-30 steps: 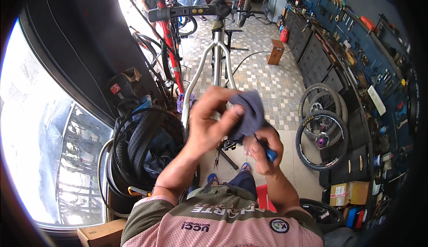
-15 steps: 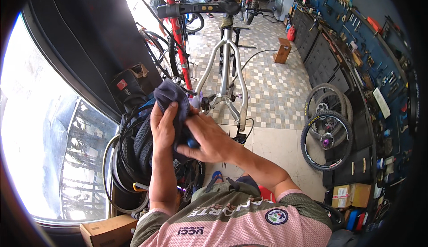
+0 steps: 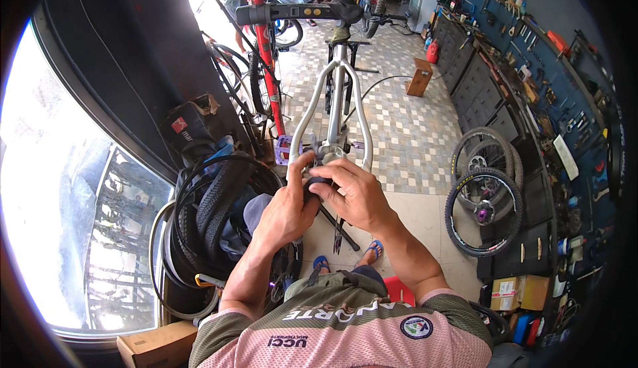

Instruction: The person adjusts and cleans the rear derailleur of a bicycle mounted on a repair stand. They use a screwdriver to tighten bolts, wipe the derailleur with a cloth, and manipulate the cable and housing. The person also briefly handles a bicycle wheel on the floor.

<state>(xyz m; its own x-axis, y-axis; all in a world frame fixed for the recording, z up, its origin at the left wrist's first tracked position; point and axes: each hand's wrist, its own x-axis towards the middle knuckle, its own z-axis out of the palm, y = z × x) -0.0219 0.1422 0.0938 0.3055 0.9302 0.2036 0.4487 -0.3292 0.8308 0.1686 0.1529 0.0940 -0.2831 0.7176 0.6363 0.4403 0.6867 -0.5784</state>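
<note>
A silver bicycle frame [image 3: 335,95] hangs in front of me, its rear stays pointing towards me. My left hand [image 3: 287,207] is closed at the rear of the frame. A grey-purple rag [image 3: 256,210] trails from its outer side. My right hand [image 3: 357,194] is closed next to it, thumb and fingers pinching a dark bunched piece [image 3: 318,182] between the hands. This looks like cloth, but the fingers partly cover it. Behind the hands are the crank area and a purple pedal [image 3: 287,149]. A chain [image 3: 337,235] dangles below.
A black repair-stand arm [image 3: 299,13] spans the frame's far end. Tyres and cables [image 3: 212,215] are heaped at my left, near a red bicycle [image 3: 269,79]. Loose wheels [image 3: 485,210] lean against dark cabinets [image 3: 492,89] at right. A wooden block [image 3: 419,78] stands on the tiled floor.
Both hands have come down and right, from handling the rag at the left to the rear of the frame. The rag now hangs beside my left hand, and the pedal shows.
</note>
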